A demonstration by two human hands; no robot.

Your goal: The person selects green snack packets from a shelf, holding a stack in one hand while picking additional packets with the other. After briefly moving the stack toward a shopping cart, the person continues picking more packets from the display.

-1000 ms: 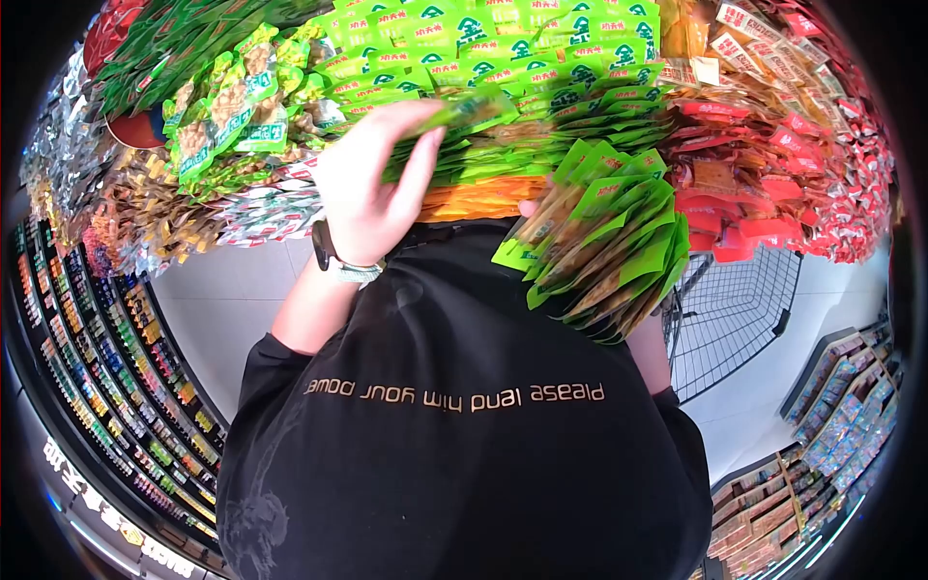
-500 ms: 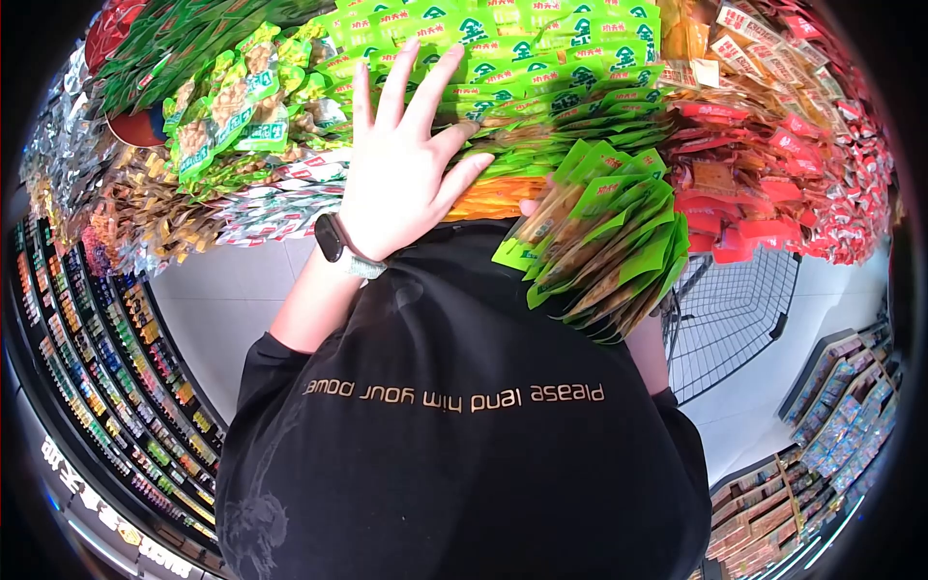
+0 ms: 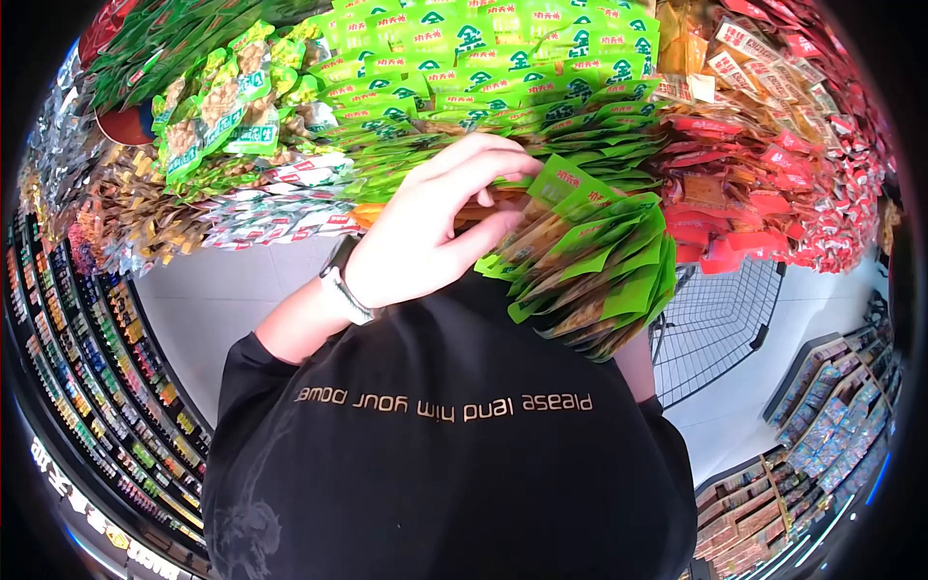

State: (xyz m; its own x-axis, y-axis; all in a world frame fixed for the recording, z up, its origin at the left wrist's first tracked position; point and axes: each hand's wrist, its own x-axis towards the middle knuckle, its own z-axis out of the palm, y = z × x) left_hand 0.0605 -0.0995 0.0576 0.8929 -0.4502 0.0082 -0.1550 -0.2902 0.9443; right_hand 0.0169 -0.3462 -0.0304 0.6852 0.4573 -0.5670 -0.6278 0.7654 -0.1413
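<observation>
Many green-edged snack packets form a fanned bundle [image 3: 592, 263] before a black shirt [image 3: 445, 454]. The right hand, hidden beneath it at the end of the forearm [image 3: 633, 367], holds the bundle. At its left edge, the left hand [image 3: 425, 227] curves, thumb and fingers parted; whether that grip pinches a packet cannot be told. Green packets [image 3: 522, 58] bank beyond; red packets [image 3: 730, 193] lie right.

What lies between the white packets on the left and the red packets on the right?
In the head view: the left hand, a bundle of green packets, and partly hidden orange packets.
</observation>
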